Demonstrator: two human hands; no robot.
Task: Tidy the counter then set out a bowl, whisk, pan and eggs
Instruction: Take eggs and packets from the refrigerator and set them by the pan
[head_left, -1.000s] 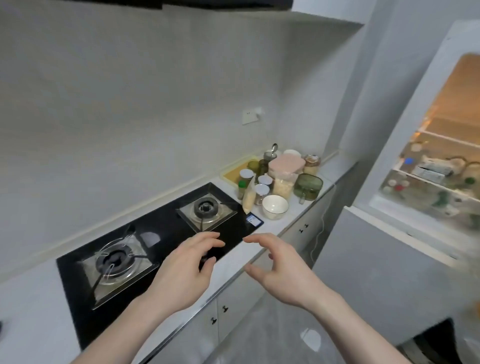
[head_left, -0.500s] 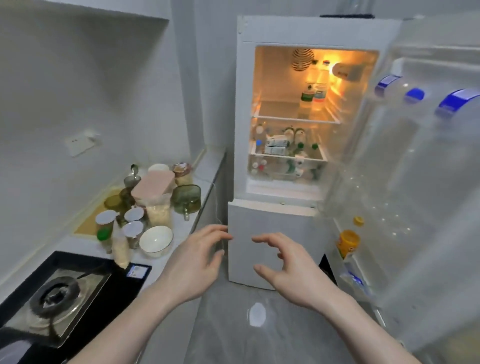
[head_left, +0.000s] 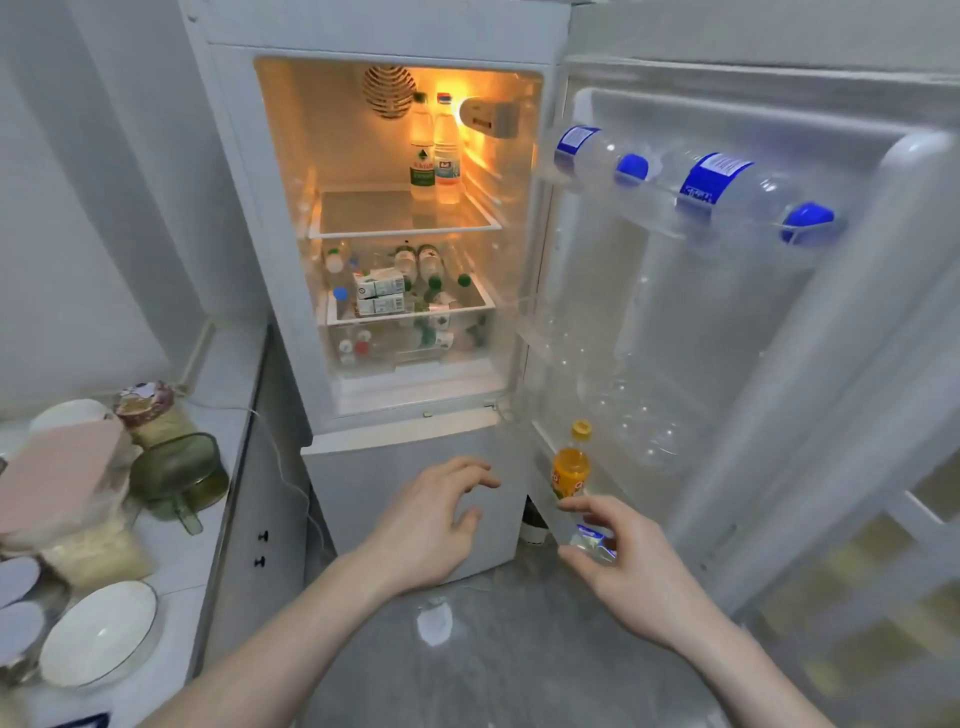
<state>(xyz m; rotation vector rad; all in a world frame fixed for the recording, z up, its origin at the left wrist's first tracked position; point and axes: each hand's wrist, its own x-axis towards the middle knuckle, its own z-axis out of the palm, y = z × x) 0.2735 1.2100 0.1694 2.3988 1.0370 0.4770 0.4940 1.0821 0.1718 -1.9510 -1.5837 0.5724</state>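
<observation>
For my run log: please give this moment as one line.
fridge: open | left hand: empty | right hand: empty | eggs: unseen

fridge (head_left: 395, 499): white, behind left hand (head_left: 434, 525) | bottle (head_left: 570, 470): orange, yellow cap, above right hand (head_left: 623, 561) | bowl (head_left: 98, 631): white, far left of left hand | floor (head_left: 519, 649): grey

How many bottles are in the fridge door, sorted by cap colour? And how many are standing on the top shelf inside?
Blue-capped bottles lying in the door's top rack: 2
Yellow-capped orange bottle in the door's bottom rack: 1
Bottles standing on the top shelf: 2
Total: 5
</observation>
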